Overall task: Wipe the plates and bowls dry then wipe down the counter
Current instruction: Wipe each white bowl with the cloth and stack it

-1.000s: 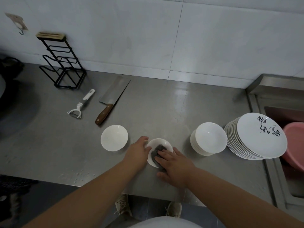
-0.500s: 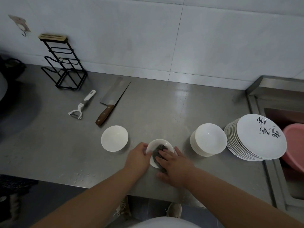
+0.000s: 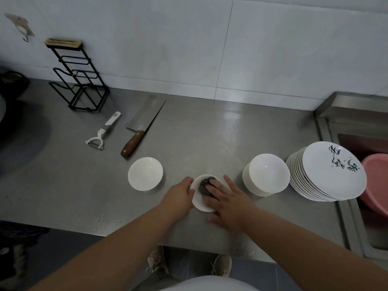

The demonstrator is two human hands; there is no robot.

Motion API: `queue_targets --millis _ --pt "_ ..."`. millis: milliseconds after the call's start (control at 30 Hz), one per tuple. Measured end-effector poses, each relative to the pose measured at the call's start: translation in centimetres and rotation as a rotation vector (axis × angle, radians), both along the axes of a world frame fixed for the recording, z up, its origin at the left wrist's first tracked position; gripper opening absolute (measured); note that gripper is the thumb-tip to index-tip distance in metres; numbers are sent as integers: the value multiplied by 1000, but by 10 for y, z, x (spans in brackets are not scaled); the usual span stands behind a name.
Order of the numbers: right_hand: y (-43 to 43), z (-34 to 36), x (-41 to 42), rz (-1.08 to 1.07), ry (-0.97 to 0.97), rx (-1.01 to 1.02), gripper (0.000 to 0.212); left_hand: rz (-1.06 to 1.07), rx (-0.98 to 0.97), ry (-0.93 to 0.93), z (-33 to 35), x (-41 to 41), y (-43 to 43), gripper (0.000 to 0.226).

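A small white bowl (image 3: pixel 200 203) rests on the steel counter (image 3: pixel 210 143) near its front edge. My left hand (image 3: pixel 178 196) grips the bowl's left rim. My right hand (image 3: pixel 226 200) presses a dark grey cloth (image 3: pixel 203 185) into the bowl with its fingers spread flat. A single white bowl (image 3: pixel 145 173) stands to the left. To the right are a stack of white bowls (image 3: pixel 266 174) and a stack of white plates (image 3: pixel 327 172), the top plate marked with black brush writing.
A cleaver (image 3: pixel 142 128) with a wooden handle and a white peeler (image 3: pixel 102 133) lie at the back left, in front of a black wire rack (image 3: pixel 77 78). A sink with a pink basin (image 3: pixel 375 181) is at the far right. Water drops dot the counter's front edge.
My right hand has slid the cloth further into the bowl and its fingers have spread. My left hand stays on the rim. The bowl has barely moved.
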State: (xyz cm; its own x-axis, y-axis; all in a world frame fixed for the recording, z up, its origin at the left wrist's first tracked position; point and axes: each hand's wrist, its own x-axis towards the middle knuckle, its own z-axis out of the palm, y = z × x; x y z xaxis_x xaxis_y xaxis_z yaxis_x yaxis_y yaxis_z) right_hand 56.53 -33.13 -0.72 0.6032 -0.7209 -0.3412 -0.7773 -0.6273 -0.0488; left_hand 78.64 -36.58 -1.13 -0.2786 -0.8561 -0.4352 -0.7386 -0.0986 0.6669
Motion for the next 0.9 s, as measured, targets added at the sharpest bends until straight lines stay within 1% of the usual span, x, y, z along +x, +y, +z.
queue_targets --millis 100,167,233,333,400,533,633,733,800,900 --pt "4 -5 0 -79 -37 -48 77 47 32 25 -2 1 -3 14" --pt "10 -8 2 -181 -85 -94 75 104 46 34 -1 -3 -3 11" --pt "16 -9 6 -266 -139 -118 67 179 54 44 1 -8 -1 10" --pt "23 -2 11 -374 -270 -117 45 239 63 34 3 -15 4 11" --pt "21 17 16 -502 -341 -37 39 256 44 28 7 -19 7 10" --pt "15 52 20 -813 -376 150 52 306 -3 -4 21 -13 7 9" --pt "8 60 12 -988 -385 202 48 296 -19 17 37 -4 2 10" --pt "-4 76 10 -1059 -506 266 35 312 -28 47 59 2 -2 13" --pt "-13 92 14 -1046 -619 326 31 321 -36 58 75 5 -4 15" --pt "-26 116 23 -1050 -715 317 30 333 -74 63 100 9 -10 19"
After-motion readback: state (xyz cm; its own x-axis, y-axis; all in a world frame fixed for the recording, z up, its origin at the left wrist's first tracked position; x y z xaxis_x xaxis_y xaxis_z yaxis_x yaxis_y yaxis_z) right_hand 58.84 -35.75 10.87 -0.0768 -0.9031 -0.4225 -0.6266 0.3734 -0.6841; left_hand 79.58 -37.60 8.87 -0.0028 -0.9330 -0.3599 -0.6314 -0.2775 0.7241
